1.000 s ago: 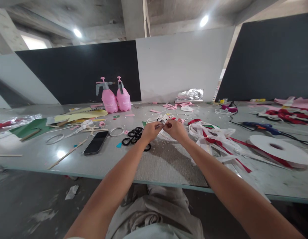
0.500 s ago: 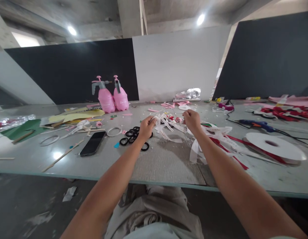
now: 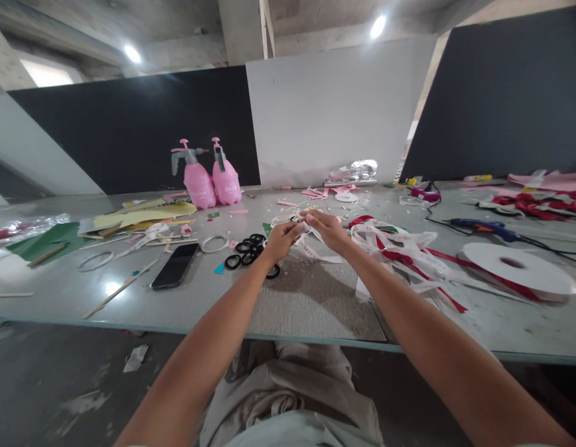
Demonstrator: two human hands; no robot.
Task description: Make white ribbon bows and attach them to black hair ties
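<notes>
My left hand (image 3: 283,239) pinches a white ribbon (image 3: 311,249) with printing on it, just above the middle of the table. My right hand (image 3: 329,228) meets it from the right, its fingers bent and closed at the same spot on the ribbon. The fingers hide most of the gripped part. Ribbon tails hang below both hands. Black hair ties (image 3: 245,248) lie beside my left hand. Right of my right wrist is a tangle of white ribbon (image 3: 411,241) with red ribbon (image 3: 444,300) running through it.
A phone (image 3: 175,266), a white ring (image 3: 215,243) and pink spray bottles (image 3: 199,185) are on the left. A white ribbon spool (image 3: 539,273) and a blue glue gun (image 3: 490,228) with a cord lie right. Foil (image 3: 353,172) sits at the back. The table's front edge (image 3: 213,335) is near me.
My right hand has moved left and now touches my left hand's fingertips; before, the hands were apart. My left hand has shifted slightly right, still pinching the white ribbon.
</notes>
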